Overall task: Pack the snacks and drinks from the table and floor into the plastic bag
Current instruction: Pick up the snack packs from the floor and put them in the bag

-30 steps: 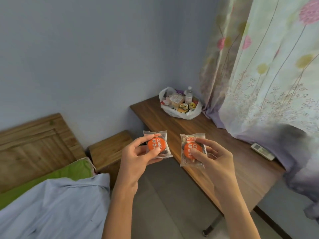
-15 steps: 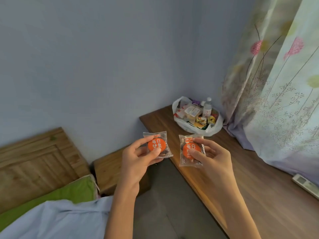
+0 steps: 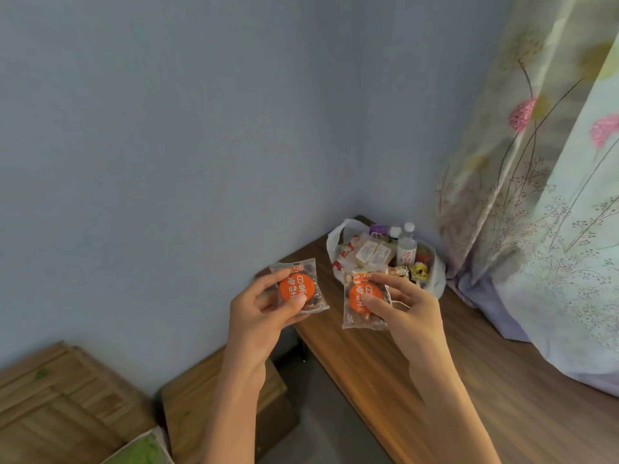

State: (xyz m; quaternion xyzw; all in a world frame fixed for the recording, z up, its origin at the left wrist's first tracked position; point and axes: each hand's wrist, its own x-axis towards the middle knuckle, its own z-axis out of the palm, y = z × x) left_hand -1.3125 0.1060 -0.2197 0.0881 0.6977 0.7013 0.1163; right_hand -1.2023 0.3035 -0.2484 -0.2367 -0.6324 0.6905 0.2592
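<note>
My left hand [image 3: 264,316] holds a clear snack packet with a round orange label [image 3: 299,289] in the air, thumb pressed on its front. My right hand [image 3: 407,309] grips a second, matching orange-label packet [image 3: 360,304] beside it. Both packets hover over the near end of the wooden table [image 3: 418,380]. At the table's far corner sits the white plastic bag [image 3: 435,279], open and filled with several wrapped snacks and two small bottles [image 3: 406,244]. My right packet overlaps the bag's near edge in view.
A floral curtain [image 3: 552,195] hangs over the table's right side. A low wooden nightstand [image 3: 197,410] stands left of the table, with a wooden headboard [image 3: 53,406] and a green pillow [image 3: 144,453] at lower left. The grey wall [image 3: 201,128] backs everything.
The view has swung left and up and drawn nearer to the bag; the remote on the table has left the frame. Both hands still hold their packets the same way.
</note>
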